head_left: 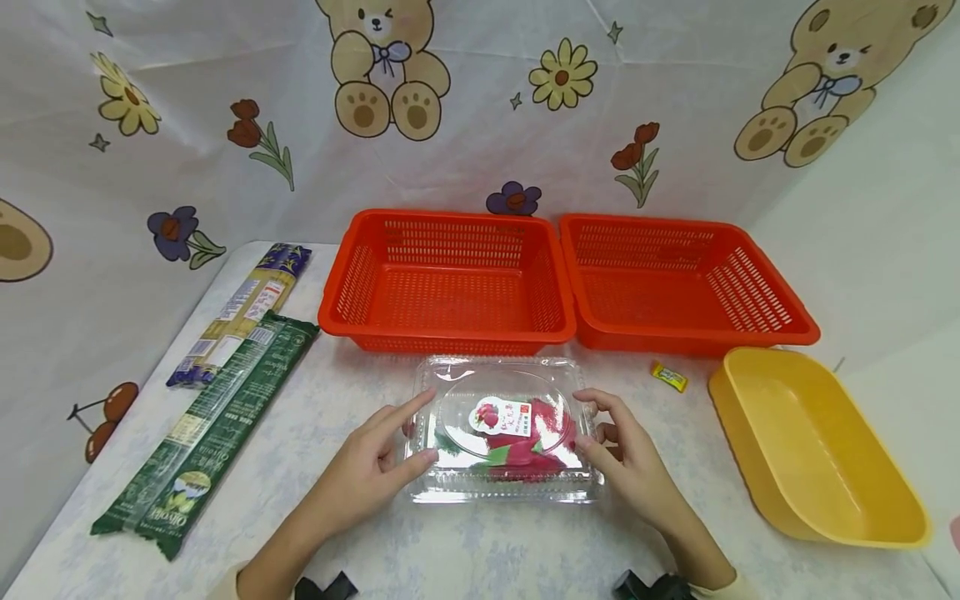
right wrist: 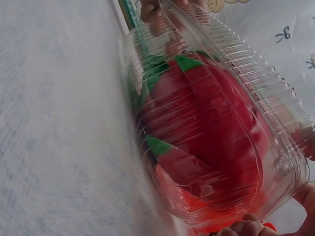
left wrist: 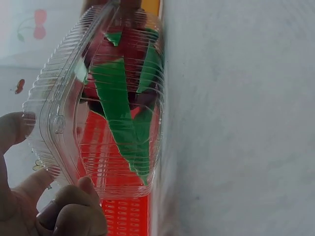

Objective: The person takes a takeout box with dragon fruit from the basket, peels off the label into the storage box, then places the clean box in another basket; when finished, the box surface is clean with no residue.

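A clear plastic clamshell box [head_left: 446, 492] with a ribbed rim stands on the table, lid down, between the two hands. Inside lies a red dragon fruit [right wrist: 211, 118] with green leaf-like tips; a white label [head_left: 501, 417] is on the lid. My left hand [head_left: 367, 458] grips the box's left side, thumb and forefinger on the lid's edge and the other fingers bent against the side. On the opposite side, my right hand [head_left: 630, 454] holds the edge in much the same way. Some fingertips are hidden behind the box walls.
Behind the box stand two red baskets, a left one [head_left: 450, 343] and a right one [head_left: 697, 343]. A yellow basin [head_left: 817, 433] and a small yellow wrapped candy [head_left: 669, 377] are to the right. At left, a green packet [head_left: 217, 425] overlaps a pasta packet [head_left: 243, 308].
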